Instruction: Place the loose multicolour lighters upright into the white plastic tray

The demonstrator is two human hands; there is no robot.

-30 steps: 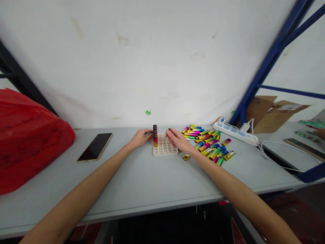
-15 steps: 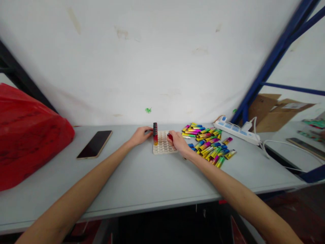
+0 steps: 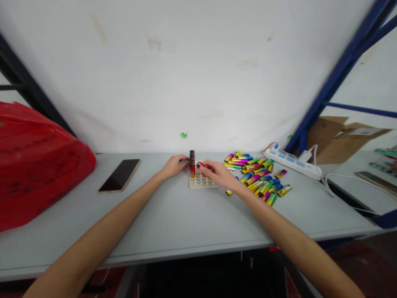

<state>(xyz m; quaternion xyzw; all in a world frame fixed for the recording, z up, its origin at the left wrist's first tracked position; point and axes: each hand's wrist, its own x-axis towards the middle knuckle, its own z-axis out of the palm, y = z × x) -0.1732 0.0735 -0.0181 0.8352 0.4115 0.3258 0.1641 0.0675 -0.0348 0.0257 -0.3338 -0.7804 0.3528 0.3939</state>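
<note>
My right hand (image 3: pixel 215 171) pinches a small red lighter (image 3: pixel 201 164) with a dark end, held tilted over the pale holed tray (image 3: pixel 203 185). Along the tray's left side stands a tight row of lighters (image 3: pixel 192 169), upright, with black tops and shiny red-to-yellow bodies. From the left, my left hand (image 3: pixel 175 165) reaches to this row, thumb and forefinger apart; its fingertips are at the row's far part and partly hidden. Right of the tray lies a loose pile of shiny tube-like pieces (image 3: pixel 259 176) in yellow, blue, purple and green.
A phone (image 3: pixel 120 176) lies on the grey table (image 3: pixel 186 223) at left, near a big red bag (image 3: pixel 43 169). At right are a white power strip (image 3: pixel 293 162) with cables, a blue rack post (image 3: pixel 328 82) and a cardboard box (image 3: pixel 344 142). A white wall rises behind.
My right hand has moved left over the tray, bringing the red lighter close to the upright row and tilting it. My left hand stays by the row. The view has shifted slightly.
</note>
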